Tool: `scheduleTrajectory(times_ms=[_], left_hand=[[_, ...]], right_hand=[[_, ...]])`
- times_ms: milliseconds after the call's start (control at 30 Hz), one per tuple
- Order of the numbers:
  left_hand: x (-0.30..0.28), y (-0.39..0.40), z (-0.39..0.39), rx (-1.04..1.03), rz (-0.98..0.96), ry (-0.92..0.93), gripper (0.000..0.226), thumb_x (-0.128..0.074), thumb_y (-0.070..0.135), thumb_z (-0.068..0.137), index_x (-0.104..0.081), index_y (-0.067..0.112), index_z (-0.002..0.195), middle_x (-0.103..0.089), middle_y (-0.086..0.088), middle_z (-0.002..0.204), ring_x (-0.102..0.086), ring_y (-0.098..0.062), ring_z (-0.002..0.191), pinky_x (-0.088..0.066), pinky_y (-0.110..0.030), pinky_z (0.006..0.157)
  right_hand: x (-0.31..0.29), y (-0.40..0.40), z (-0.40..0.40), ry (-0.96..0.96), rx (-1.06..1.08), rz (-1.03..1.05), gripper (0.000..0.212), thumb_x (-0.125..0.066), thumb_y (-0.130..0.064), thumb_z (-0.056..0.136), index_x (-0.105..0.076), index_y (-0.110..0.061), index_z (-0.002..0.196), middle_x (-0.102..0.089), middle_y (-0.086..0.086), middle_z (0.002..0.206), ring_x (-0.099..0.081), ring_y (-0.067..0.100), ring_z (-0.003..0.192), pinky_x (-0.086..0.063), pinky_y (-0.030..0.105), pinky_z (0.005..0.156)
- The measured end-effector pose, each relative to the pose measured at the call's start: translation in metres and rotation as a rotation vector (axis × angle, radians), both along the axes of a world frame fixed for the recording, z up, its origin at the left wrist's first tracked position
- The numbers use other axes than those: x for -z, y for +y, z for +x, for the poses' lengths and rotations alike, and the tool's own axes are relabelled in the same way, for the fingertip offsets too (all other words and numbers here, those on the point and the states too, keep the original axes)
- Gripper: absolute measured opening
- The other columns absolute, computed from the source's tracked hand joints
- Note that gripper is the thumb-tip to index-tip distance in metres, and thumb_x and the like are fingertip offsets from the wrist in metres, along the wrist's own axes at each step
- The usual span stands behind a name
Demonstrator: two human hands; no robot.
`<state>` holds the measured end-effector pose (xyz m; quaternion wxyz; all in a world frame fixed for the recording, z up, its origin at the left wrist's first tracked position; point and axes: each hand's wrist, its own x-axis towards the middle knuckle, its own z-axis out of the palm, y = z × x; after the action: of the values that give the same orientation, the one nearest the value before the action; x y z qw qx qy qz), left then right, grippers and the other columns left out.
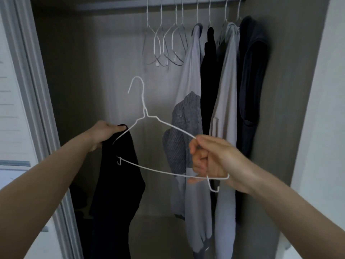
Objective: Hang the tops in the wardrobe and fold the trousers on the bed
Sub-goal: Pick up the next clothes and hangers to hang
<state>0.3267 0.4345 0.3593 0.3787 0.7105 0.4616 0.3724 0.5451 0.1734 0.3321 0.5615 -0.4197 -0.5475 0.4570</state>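
A white wire hanger (149, 116) is held up in front of the open wardrobe, hook pointing up. My right hand (211, 161) grips its right end, thumb and fingers curled round the wire. My left hand (104, 133) grips the top of a black garment (117, 184) that hangs down from it. The hanger's left end lies against the garment's upper edge, right by my left fingers. Whether the wire is inside the garment I cannot tell.
The rail (158, 4) runs across the wardrobe's top. Several empty white hangers (166, 45) hang left of centre. To the right hang a pale grey top (188, 86), a black top (209, 81), a light grey top (225, 109) and a dark navy one (252, 77). The door frame (35, 90) stands left.
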Motion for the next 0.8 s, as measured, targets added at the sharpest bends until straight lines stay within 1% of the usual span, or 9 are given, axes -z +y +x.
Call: scheduleTrajectory(times_ms=[133, 233, 333, 400, 433, 567, 633, 700, 800], left_hand=[[-0.021, -0.027, 0.026, 0.108, 0.022, -0.061, 0.031, -0.068, 0.041, 0.088, -0.066, 0.012, 0.076, -0.058, -0.001, 0.060, -0.053, -0.016, 0.049, -0.045, -0.023, 0.052], [-0.039, -0.044, 0.032, 0.175, 0.152, -0.093, 0.032, -0.059, 0.035, 0.095, -0.066, 0.008, 0.079, -0.060, -0.007, 0.072, -0.057, -0.012, 0.045, -0.054, -0.025, 0.048], [-0.051, -0.051, 0.019, 0.227, 0.446, 0.073, 0.044, -0.051, 0.035, 0.099, -0.067, -0.003, 0.085, -0.061, -0.020, 0.091, -0.064, -0.025, 0.067, -0.061, -0.038, 0.069], [-0.056, -0.052, 0.009, 0.124, 0.744, 0.338, 0.046, -0.043, 0.040, 0.100, -0.068, 0.004, 0.087, -0.060, -0.012, 0.099, -0.055, -0.029, 0.089, -0.048, -0.041, 0.091], [-0.057, -0.053, 0.006, 0.086, 0.840, 0.399, 0.041, -0.040, 0.042, 0.101, -0.064, 0.016, 0.082, -0.058, -0.001, 0.094, -0.049, -0.021, 0.091, -0.039, -0.038, 0.092], [-0.055, -0.059, 0.004, 0.228, 0.845, 0.124, 0.045, -0.039, 0.038, 0.102, -0.031, 0.021, 0.061, -0.030, 0.009, 0.059, -0.030, -0.002, 0.051, -0.029, -0.022, 0.055], [-0.055, -0.063, 0.007, 0.234, 0.866, 0.013, 0.045, -0.043, 0.031, 0.103, -0.031, 0.019, 0.061, -0.027, 0.008, 0.059, -0.028, -0.001, 0.048, -0.025, -0.017, 0.049], [-0.057, -0.068, 0.014, 0.240, 0.893, 0.005, 0.043, -0.046, 0.029, 0.102, -0.035, 0.017, 0.062, -0.029, 0.007, 0.061, -0.029, 0.000, 0.051, -0.026, -0.017, 0.050], [-0.058, -0.074, 0.023, 0.261, 0.904, -0.002, 0.043, -0.051, 0.029, 0.100, -0.036, 0.021, 0.061, -0.030, 0.009, 0.059, -0.030, 0.000, 0.052, -0.027, -0.017, 0.052]], right_hand=[[0.021, 0.029, -0.015, 0.050, 0.020, -0.024, 0.034, -0.038, -0.031, 0.101, -0.054, -0.013, 0.077, -0.042, 0.004, 0.052, -0.042, 0.014, 0.046, -0.051, 0.059, 0.078], [0.029, 0.037, -0.020, 0.163, 0.009, 0.026, 0.032, -0.043, -0.030, 0.096, -0.052, -0.011, 0.072, -0.038, 0.003, 0.050, -0.040, 0.014, 0.047, -0.047, 0.064, 0.082], [0.030, 0.037, -0.018, 0.279, -0.018, 0.113, 0.029, -0.046, -0.031, 0.087, -0.049, -0.008, 0.070, -0.035, 0.004, 0.049, -0.038, 0.014, 0.047, -0.046, 0.065, 0.082], [0.029, 0.037, -0.016, 0.346, -0.047, 0.167, 0.029, -0.046, -0.029, 0.088, -0.050, -0.006, 0.069, -0.038, 0.004, 0.051, -0.040, 0.014, 0.050, -0.048, 0.066, 0.079], [0.030, 0.037, -0.016, 0.355, -0.080, 0.188, 0.030, -0.047, -0.028, 0.089, -0.051, -0.006, 0.070, -0.042, 0.005, 0.054, -0.043, 0.015, 0.054, -0.048, 0.067, 0.079], [0.035, 0.044, -0.011, 0.425, -0.375, 0.106, 0.049, -0.044, -0.047, 0.089, -0.067, -0.006, 0.101, -0.063, 0.015, 0.105, -0.054, 0.026, 0.103, -0.038, 0.068, 0.098], [0.038, 0.052, -0.009, 0.477, -0.496, 0.000, 0.073, -0.032, -0.062, 0.090, -0.055, -0.007, 0.133, -0.051, 0.016, 0.139, -0.040, 0.029, 0.133, -0.027, 0.064, 0.108], [0.042, 0.060, -0.013, 0.481, -0.557, -0.066, 0.076, -0.024, -0.062, 0.091, -0.040, -0.010, 0.144, -0.040, 0.014, 0.149, -0.030, 0.026, 0.141, -0.020, 0.061, 0.112], [0.050, 0.073, -0.031, 0.264, -0.413, -0.098, 0.056, -0.030, -0.051, 0.093, -0.049, -0.023, 0.138, -0.044, 0.002, 0.148, -0.039, 0.012, 0.134, -0.032, 0.042, 0.107]])
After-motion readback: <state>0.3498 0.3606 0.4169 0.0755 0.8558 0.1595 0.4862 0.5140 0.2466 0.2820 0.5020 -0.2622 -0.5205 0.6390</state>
